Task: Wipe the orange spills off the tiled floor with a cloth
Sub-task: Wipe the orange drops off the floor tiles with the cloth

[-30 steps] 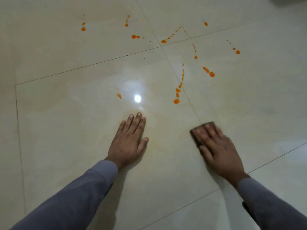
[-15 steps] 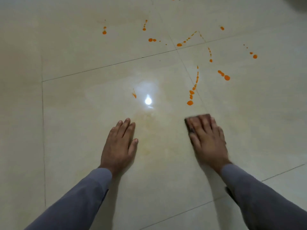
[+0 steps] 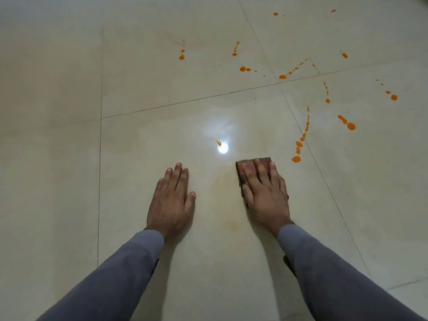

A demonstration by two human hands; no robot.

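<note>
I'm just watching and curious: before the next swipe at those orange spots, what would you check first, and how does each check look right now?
1. Cloth under the right hand, flat on the floor: ok.
2. Left hand braced flat on the tile, away from any drops: ok.
3. Nearest trail of orange drops within easy reach, just ahead and to the right of the cloth: ok.
4. Floor already clean: not ok; many drops remain farther out, and a faint yellowish smear lies between the hands.
5. Cloth clean enough to keep wiping: cannot tell; the hand covers most of it.
</note>
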